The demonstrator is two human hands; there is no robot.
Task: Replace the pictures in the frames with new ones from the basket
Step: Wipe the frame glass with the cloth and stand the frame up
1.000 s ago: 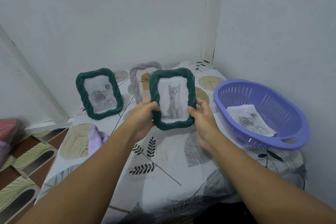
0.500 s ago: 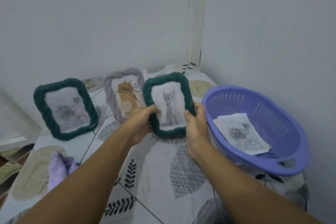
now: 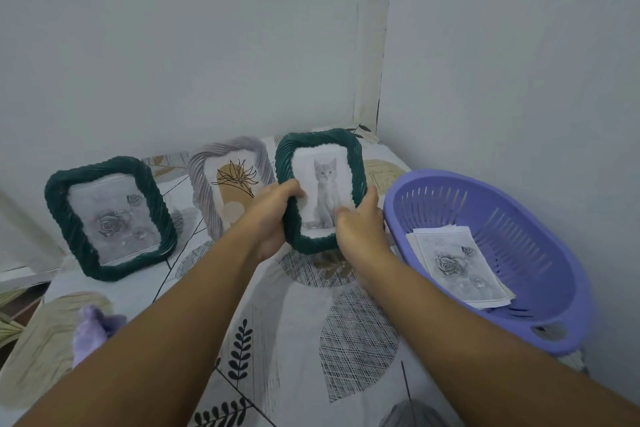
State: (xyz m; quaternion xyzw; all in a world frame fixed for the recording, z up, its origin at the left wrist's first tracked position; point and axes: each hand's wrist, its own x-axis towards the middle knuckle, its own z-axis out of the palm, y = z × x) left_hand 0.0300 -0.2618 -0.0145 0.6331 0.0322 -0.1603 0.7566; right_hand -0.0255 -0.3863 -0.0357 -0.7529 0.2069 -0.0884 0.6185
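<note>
On the patterned table (image 3: 304, 350), the purple basket (image 3: 568, 274) at right held spare pictures (image 3: 460, 267) while the left hand (image 3: 273, 215) and right hand (image 3: 360, 232) clasped the cat frame (image 3: 320, 149) at centre, apparently refilled, leaving the others unresolved.

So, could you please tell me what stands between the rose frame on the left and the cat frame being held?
In the head view, the grey frame with a plant drawing stands between the rose frame and the cat frame.
</note>
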